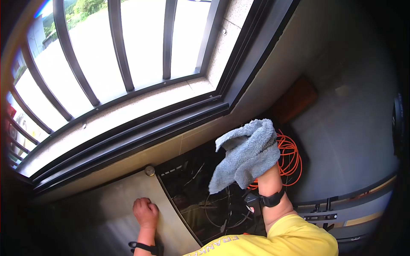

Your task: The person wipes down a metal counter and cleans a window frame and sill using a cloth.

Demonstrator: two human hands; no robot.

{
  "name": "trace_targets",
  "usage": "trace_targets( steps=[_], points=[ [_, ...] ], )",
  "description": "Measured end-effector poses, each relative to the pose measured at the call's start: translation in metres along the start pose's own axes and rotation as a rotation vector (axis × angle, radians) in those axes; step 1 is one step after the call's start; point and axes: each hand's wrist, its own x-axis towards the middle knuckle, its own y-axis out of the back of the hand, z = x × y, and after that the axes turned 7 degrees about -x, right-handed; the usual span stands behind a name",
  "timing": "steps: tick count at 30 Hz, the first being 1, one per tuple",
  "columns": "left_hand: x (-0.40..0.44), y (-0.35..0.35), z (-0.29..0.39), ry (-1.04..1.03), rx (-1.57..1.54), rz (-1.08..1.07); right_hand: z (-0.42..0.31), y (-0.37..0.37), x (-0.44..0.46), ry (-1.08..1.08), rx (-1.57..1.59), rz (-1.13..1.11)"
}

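A fluffy grey-blue cleaning cloth (247, 153) is draped over my right hand (268, 181), which is raised in front of the window corner. The cloth hides the fingers, and its loose end hangs to the left. A black band circles that wrist. My left hand (145, 211) is curled into a fist and rests on a brushed metal surface (171, 222), near its right edge. Nothing shows in the fist. Another black band is on the left wrist.
A dark-framed window (171, 115) with vertical bars (117, 47) spans the upper left. Coiled orange cable (292, 160) and dark wires lie low behind the right arm. A reddish-brown block (294, 100) is against the wall. Grey metal rails (324, 216) stand at the lower right.
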Motion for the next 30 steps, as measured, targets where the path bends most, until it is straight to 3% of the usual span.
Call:
trace_targets(
  steps=[3, 5, 8, 13, 15, 17, 19, 21, 22, 24, 25, 28, 29, 30],
  points=[
    [-0.002, -0.003, -0.003, 0.007, -0.012, 0.025, -0.012, -0.001, 0.008, 0.286, -0.173, -0.008],
    [-0.002, -0.002, -0.001, 0.008, -0.012, 0.031, -0.041, 0.021, 0.018, 0.360, -0.636, -0.287],
    [0.000, 0.001, 0.001, 0.009, -0.027, 0.022, 0.001, 0.004, 0.021, 0.494, -0.543, 0.212],
    [-0.002, -0.002, 0.001, 0.018, -0.002, 0.027, -0.030, 0.013, 0.020, 0.580, -0.769, -0.236],
    [-0.001, -0.002, 0.000, 0.012, 0.003, 0.030, -0.010, -0.012, 0.016, 0.514, -0.883, -0.104],
    [-0.001, -0.002, -0.002, 0.003, -0.032, 0.039, 0.001, -0.019, 0.019, 0.513, -0.919, -0.111],
    [-0.001, 0.000, -0.001, 0.009, -0.020, 0.036, 0.009, -0.025, 0.027, 0.002, 0.241, -0.136],
    [-0.001, -0.001, 0.000, 0.013, -0.017, 0.032, -0.001, -0.010, 0.042, 0.020, -0.645, -0.130],
    [0.000, 0.000, 0.001, 0.013, -0.027, 0.031, 0.004, -0.017, 0.039, 0.070, -0.482, 0.095],
    [0.001, 0.001, 0.002, 0.015, -0.036, 0.035, 0.004, -0.032, 0.039, 0.308, -0.922, 0.489],
    [0.001, 0.000, 0.002, 0.013, -0.042, 0.038, -0.004, -0.050, 0.053, 0.198, -0.314, 0.533],
    [0.002, 0.001, 0.001, 0.010, -0.047, 0.045, -0.023, -0.061, 0.054, 0.181, -0.466, 0.408],
    [0.001, 0.001, 0.001, 0.016, -0.050, 0.047, -0.024, -0.068, 0.045, 0.073, -0.450, 0.296],
    [0.001, 0.001, 0.001, 0.023, -0.046, 0.048, -0.021, -0.073, 0.041, 0.129, -0.479, 0.363]
  ],
)
